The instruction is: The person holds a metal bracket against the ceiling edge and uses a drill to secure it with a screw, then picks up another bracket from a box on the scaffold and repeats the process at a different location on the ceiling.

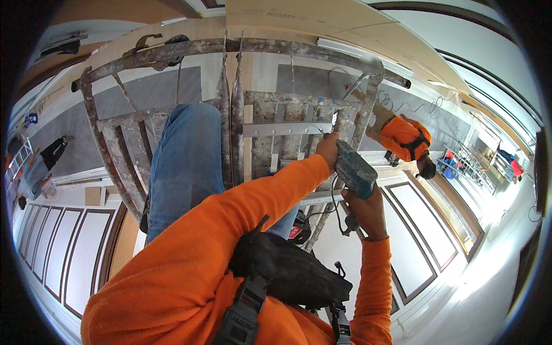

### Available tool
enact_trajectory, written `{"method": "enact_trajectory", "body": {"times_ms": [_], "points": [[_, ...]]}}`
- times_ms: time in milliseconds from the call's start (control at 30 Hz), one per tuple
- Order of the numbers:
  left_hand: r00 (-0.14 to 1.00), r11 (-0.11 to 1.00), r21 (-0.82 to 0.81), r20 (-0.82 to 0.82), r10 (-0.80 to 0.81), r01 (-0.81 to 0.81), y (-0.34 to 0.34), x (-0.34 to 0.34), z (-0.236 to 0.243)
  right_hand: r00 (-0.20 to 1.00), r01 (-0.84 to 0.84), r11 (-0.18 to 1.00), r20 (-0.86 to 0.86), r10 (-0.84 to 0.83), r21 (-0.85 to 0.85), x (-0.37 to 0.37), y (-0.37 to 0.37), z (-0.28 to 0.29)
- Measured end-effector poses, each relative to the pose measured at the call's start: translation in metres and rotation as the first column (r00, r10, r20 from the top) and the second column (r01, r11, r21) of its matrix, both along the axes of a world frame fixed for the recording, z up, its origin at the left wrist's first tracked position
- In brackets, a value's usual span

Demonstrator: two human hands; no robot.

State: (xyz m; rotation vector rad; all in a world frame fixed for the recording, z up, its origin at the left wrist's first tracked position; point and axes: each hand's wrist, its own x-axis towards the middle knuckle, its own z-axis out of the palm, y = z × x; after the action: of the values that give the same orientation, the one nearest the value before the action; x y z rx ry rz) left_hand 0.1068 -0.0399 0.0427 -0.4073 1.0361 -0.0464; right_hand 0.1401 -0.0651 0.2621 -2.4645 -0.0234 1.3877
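Note:
My right hand (368, 214) is wrapped round the handle of a corded power drill (355, 170), which has a scuffed grey-green body. A dark cable loops down beside that hand. My left hand (328, 149) is closed at the right end of a pale metal channel (279, 129) with holes along it. It sits just ahead of the drill's body; the fingertips and the drill's tip are partly hidden. The channel lies across a worn, paint-spattered scaffold frame (261, 99).
My bent knee (190, 149) in jeans rests by the scaffold's upright bars (231, 115). A person in orange (406, 137) with a dark harness bends over below at right. Panelled white walls (425, 224) line the near side; a large board (299, 20) spans the far side.

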Motion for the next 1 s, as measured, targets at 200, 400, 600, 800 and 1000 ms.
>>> {"method": "enact_trajectory", "body": {"times_ms": [200,400,600,800,1000], "points": [[0.996,0.998,-0.006,-0.062,-0.058,0.057,0.014,-0.001,0.017,0.999,0.045,0.998,-0.031,-0.043,0.049,-0.002,-0.008,-0.003],[0.995,0.997,0.019,-0.063,-0.076,0.077,0.017,-0.004,0.021,0.998,0.062,0.992,-0.015,-0.061,0.111,-0.005,-0.021,-0.011],[0.997,0.999,-0.04,-0.073,-0.017,0.014,0.013,-0.002,0.018,0.994,0.102,0.992,-0.056,-0.098,0.072,-0.004,-0.023,-0.012],[0.999,0.999,-0.032,-0.009,-0.037,0.037,0.003,-0.003,0.002,0.996,0.08,0.987,-0.037,-0.076,0.142,-0.006,-0.028,-0.015],[0.999,0.998,-0.035,-0.003,-0.045,0.044,0.004,-0.003,0.007,1.0,0.014,0.993,-0.012,-0.013,0.117,-0.004,-0.023,-0.011]]}}
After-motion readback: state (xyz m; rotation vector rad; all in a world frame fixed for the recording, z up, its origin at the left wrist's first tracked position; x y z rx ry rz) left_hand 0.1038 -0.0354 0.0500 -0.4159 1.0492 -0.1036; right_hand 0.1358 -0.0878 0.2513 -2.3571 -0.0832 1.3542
